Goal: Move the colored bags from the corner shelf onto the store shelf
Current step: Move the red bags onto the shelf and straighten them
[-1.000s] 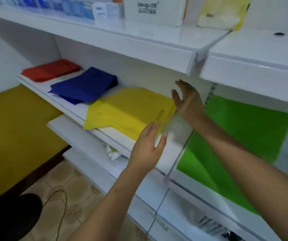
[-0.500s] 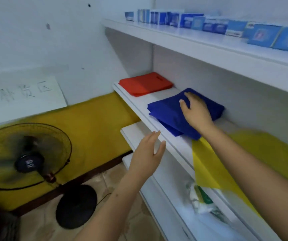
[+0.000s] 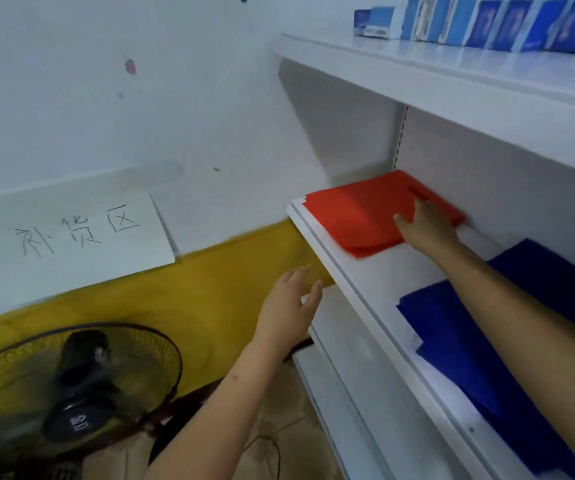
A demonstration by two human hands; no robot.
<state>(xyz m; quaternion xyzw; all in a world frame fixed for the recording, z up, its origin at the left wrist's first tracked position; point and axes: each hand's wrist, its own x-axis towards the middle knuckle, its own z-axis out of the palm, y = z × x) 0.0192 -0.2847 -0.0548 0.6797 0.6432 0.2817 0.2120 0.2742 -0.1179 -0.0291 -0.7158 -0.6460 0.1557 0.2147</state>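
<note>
A flat red bag lies at the far left end of the white store shelf, close to the corner. My right hand rests flat on the red bag's right part, fingers straight. A blue bag lies further right on the same shelf, partly hidden under my right forearm. My left hand hovers open in front of the shelf's edge, holding nothing and touching nothing that I can see.
A standing fan runs at the lower left on the floor. A white paper sign with handwriting leans on the wall above a yellow band. Blue boxes line the upper shelf. A lower shelf juts out below.
My right hand left the yellow bag, touched the blue bag, and now lies on the red one. The view swung left toward the corner. My left hand stayed open.
</note>
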